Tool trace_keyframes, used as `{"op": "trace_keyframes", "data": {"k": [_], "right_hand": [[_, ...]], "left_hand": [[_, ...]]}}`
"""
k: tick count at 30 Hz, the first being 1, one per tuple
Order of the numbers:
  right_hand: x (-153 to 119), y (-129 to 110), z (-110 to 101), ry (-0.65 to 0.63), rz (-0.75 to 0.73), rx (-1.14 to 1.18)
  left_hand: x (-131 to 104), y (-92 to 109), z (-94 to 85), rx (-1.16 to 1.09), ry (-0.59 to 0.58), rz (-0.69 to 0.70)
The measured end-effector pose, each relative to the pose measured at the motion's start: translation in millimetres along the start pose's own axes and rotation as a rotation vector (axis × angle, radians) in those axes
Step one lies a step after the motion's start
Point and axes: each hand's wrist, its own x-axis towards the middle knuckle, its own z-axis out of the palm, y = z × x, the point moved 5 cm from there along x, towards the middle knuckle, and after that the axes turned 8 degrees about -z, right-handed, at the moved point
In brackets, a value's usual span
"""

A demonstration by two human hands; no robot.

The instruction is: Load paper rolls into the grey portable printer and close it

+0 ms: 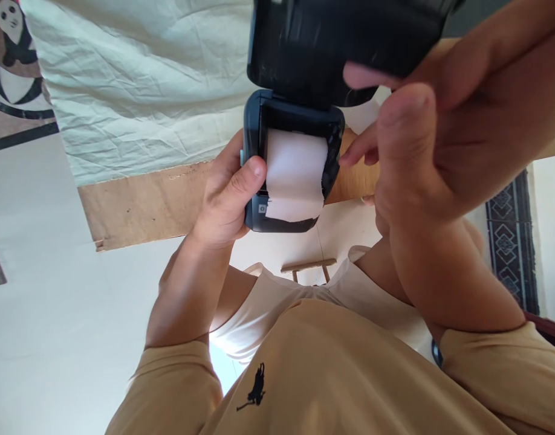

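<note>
My left hand [230, 196] is wrapped around the left side of a small dark portable receipt printer [284, 226], its thumb on the rim. The printer's paper bay is uncovered, and a white paper roll [297, 172] lies inside with its torn end over the front edge. My right hand [407, 160] is to the right of the printer, thumb raised and apart from the fingers; one fingertip is close to the printer's right edge. A black panel [314, 51] looms above the bay; whether it is the printer's lid I cannot tell.
Another person's arm [508, 103] seems to reach in from the upper right, its blurred finger over the black panel. Behind are a pale green cloth [146, 78] and a wooden board edge [146, 208]. A small wooden stool [309, 264] and a patterned dark strip [508, 241] show below.
</note>
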Motion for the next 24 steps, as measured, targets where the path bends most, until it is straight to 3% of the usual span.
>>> {"op": "trace_keyframes", "data": {"k": [1, 4, 11, 18, 21, 24], "right_hand": [[0, -3, -1, 0.05, -0.094, -0.055], [-2, -11, 9, -0.088, -0.27, -0.247], [-4, -19, 20, -0.345, -0.179, -0.56], [-6, -16, 23, -0.51, -0.237, -0.566], [-4, -20, 20, -0.506, -0.25, -0.511], [-3, -21, 12, -0.471, -0.161, -0.328]], "left_hand": [[-1, 0, 1.3, -0.006, 0.012, 0.016], [-2, 1, 5.0, 0.002, 0.017, 0.034], [0, 2, -3.0, 0.091, 0.016, -0.015], [0, 3, -4.3, 0.119, 0.026, -0.033], [-1, 6, -5.1, 0.162, -0.039, -0.065], [-2, 6, -6.3, 0.134, -0.063, -0.102]]}}
